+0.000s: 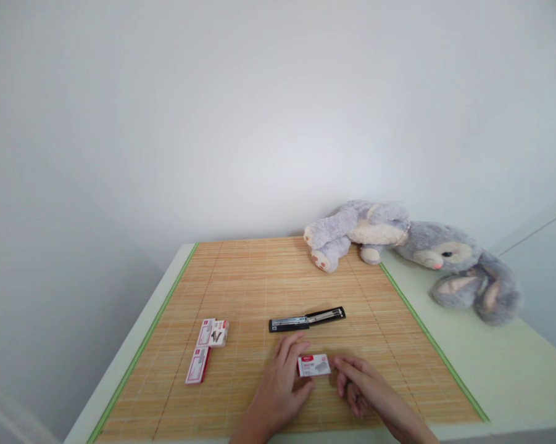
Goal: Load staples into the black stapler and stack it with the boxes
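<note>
A small white-and-red staple box (pixel 315 365) lies on the bamboo mat between my two hands, a picture of staples on its top. My left hand (pixel 280 382) reaches around the box's left end, its fingers stretched out behind and the thumb apart in front. At the opposite end, the fingertips of my right hand (pixel 361 385) meet the box's edge in what looks like a pinch. The other right fingers curl below. Just beyond the left fingers lies a black stapler (pixel 308 319), unfolded nearly flat with its metal inside showing.
To the left, two flat white-and-pink boxes (pixel 197 365) and a box with a stapler picture (pixel 219 333) lie touching. A grey plush rabbit (pixel 377 231) rests across the back right corner. The green-edged bamboo mat (pixel 259 271) covers much of the white table (pixel 504 364), against a wall.
</note>
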Tool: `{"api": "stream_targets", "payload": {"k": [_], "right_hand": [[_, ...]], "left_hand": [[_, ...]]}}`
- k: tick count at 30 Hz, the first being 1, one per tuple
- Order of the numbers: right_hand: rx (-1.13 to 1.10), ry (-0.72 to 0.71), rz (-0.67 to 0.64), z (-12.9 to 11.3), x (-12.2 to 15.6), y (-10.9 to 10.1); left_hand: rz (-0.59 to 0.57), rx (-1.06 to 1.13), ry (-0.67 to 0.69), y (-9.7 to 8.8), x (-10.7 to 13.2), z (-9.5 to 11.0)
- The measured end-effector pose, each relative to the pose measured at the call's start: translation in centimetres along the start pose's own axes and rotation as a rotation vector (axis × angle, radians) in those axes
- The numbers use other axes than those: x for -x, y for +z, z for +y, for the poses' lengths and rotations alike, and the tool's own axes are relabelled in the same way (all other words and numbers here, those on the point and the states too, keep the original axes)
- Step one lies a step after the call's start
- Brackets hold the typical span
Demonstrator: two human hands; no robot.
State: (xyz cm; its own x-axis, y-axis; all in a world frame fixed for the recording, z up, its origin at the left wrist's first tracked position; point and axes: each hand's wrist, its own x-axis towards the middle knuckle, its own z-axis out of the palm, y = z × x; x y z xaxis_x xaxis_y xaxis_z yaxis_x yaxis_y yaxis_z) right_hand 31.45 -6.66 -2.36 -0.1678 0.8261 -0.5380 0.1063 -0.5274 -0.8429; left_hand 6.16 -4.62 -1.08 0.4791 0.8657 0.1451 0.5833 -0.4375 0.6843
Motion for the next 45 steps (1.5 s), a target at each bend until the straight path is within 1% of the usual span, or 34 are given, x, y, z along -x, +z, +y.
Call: {"api": "stream_targets", "payload": {"k": [2,4,6,7,10,14,16,19,23,25,27,32,36,38,41,45], "right_hand": [[0.104,-0.069,0.058,-0.2,-0.1,-0.7],[0.273,-0.196,0.104,-0.7,-0.2,-0.7],[0.510,-0.308,0.099,-1.5,-0.3,-0.3],[0.624,-0.335,0.083,-1.9,-0.3,0.0],[0.817,-0.324,0.063,-2.8,-0.4,0.3],[0.882,-0.303,0.099,-3.5,0.0,-0.7],[0.921,-0.319,0.119,-4.2,0.2,-0.5],[1.042,-0.365,0.101,-5.7,-0.1,1.3],[1.167,-0.393,0.075,-7.2,-1.7,4.5],[1.220,-0.397,0.072,-7.4,-2.5,5.3],[1.263,-0.409,0.071,-7.4,-2.9,5.6],[1.284,-0.437,0.075,-7.0,-2.8,5.7],[1.196,-0.455,0.091,-6.6,-2.6,5.6],[1.121,-0.466,0.100,-6.4,-2.3,4.9],[1.000,-0.476,0.111,-6.0,-1.7,3.3],[0.871,-0.482,0.132,-4.6,-0.7,1.6]], "left_hand": [[0.037,-0.059,-0.054,-0.5,0.6,-0.9],[0.050,-0.114,-0.087,-1.0,1.1,-1.5],[0.029,-0.146,-0.087,-1.4,1.2,-1.8],[0.016,-0.152,-0.082,-1.5,1.2,-1.8],[0.008,-0.156,-0.089,-2.0,1.0,-1.8],[0.020,-0.171,-0.108,-2.6,1.2,-2.1],[0.026,-0.179,-0.107,-2.7,1.3,-2.2],[0.038,-0.182,-0.098,-2.7,1.4,-2.2],[0.035,-0.163,-0.101,-2.7,1.3,-2.1],[0.029,-0.156,-0.105,-2.7,1.4,-2.1],[0.033,-0.158,-0.106,-2.7,1.4,-2.1],[0.043,-0.153,-0.099,-2.7,1.3,-2.1],[0.046,-0.143,-0.091,-2.8,1.2,-2.0],[0.046,-0.133,-0.090,-2.8,1.2,-2.0],[0.044,-0.117,-0.096,-2.8,1.2,-2.1],[0.052,-0.102,-0.104,-2.6,1.2,-2.2]]}}
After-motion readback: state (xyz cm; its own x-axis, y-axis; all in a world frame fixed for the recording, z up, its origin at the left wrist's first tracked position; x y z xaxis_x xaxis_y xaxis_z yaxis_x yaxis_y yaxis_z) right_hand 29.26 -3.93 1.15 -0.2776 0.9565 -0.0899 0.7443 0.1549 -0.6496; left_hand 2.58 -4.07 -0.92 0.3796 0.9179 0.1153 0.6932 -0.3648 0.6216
